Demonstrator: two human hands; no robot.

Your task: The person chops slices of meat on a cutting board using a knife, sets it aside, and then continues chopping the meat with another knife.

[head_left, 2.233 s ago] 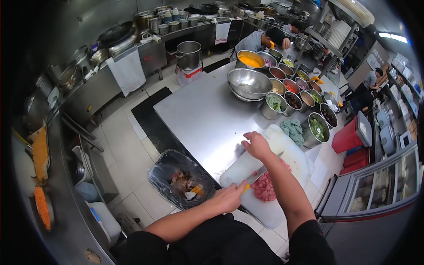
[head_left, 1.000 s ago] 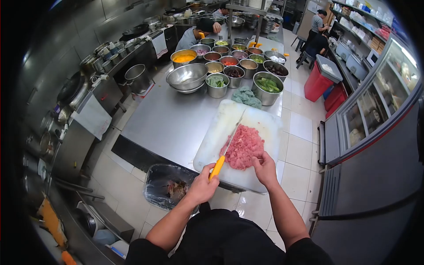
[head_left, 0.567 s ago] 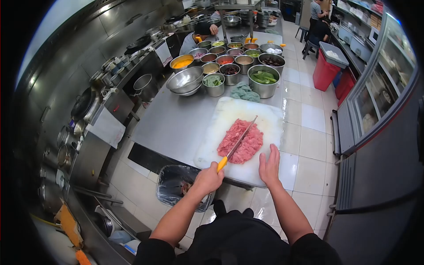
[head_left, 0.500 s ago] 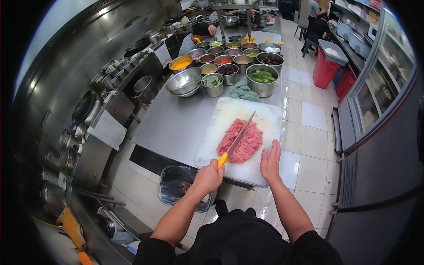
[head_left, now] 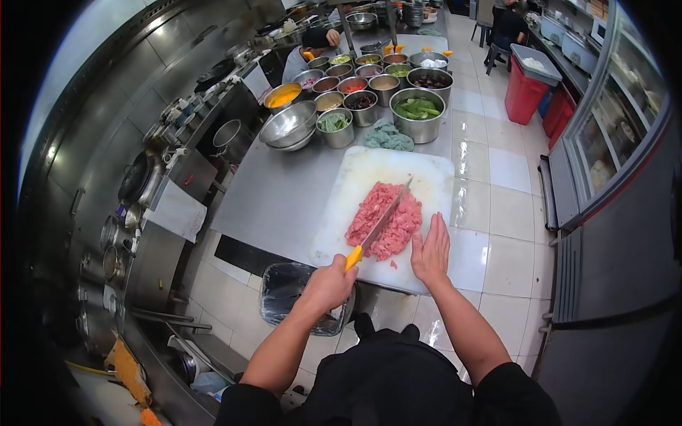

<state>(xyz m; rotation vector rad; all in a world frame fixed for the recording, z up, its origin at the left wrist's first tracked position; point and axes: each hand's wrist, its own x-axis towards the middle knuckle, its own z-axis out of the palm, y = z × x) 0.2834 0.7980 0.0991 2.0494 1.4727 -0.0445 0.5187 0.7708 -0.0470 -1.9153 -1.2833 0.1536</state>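
My left hand (head_left: 329, 285) is closed around the yellow handle of a knife (head_left: 384, 219). Its long blade lies slantwise across a mound of chopped raw pink meat (head_left: 369, 208), tip pointing away and to the right. Under the meat is a white cutting board (head_left: 341, 188) at the near end of a steel table. Fingers stretched out and thumb apart, my right hand (head_left: 430, 257) is by the board's right edge, close beside the meat, and holds nothing. A small scrap of meat sits apart, near the front of the board.
Behind the board are a green cloth (head_left: 388, 135), a pot of green vegetables (head_left: 418, 117), steel bowls (head_left: 289, 123) and several ingredient tins. A lined bin (head_left: 273, 291) stands below the table's front edge. Other people are farther back. A glass-door fridge (head_left: 618, 121) is at right.
The view has shifted slightly. The meat is spread a little differently, with a small scrap now apart at the front. My left hand still grips the knife; my right hand stays open.
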